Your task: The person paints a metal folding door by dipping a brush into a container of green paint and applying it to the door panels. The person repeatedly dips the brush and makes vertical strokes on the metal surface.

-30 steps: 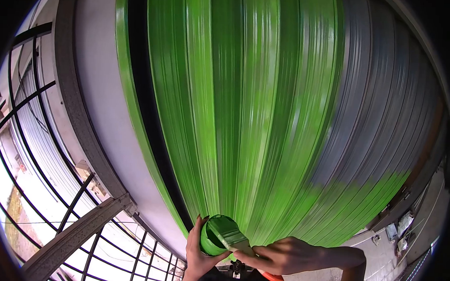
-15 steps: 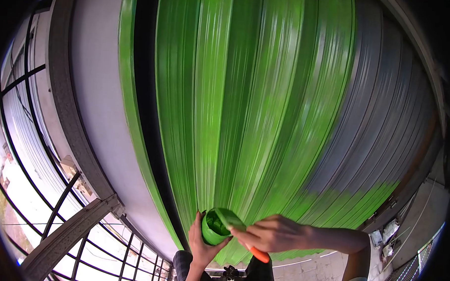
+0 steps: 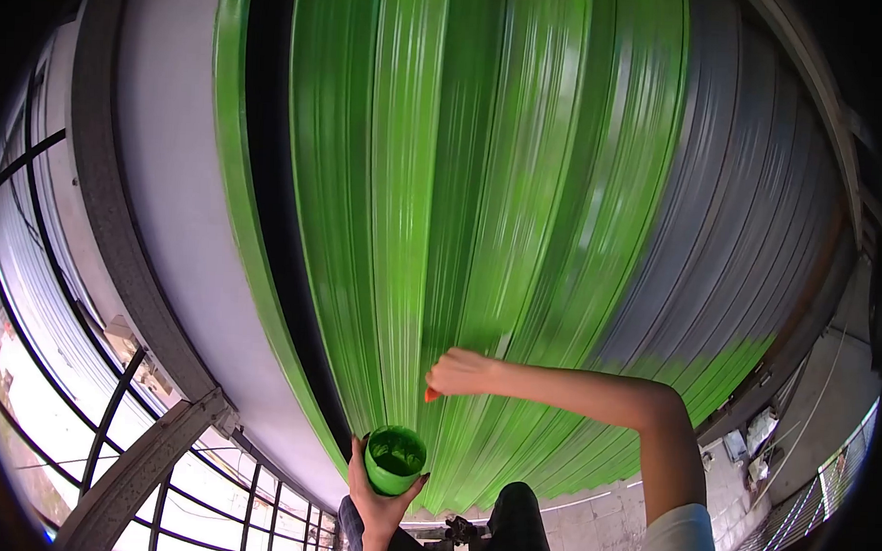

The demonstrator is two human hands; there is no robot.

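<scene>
My left hand is wrapped round a small green pot at the bottom centre, its open mouth showing green paint inside. My right hand is closed on a paintbrush, whose orange handle end sticks out below the fist. The bristles are hard to make out against the green. Right in front of this hand rises a ribbed metal panel, coated glossy green over its left and lower parts. Its upper right part is still bare grey.
Left of the panel run a dark vertical gap, a green edge strip and a pale wall. A window with black bars and a beam fill the lower left. Paved floor lies below; small items sit at the lower right.
My right hand has moved the paintbrush from the pot's rim up and left to the panel. The pot in my left hand has shifted slightly left and down.
</scene>
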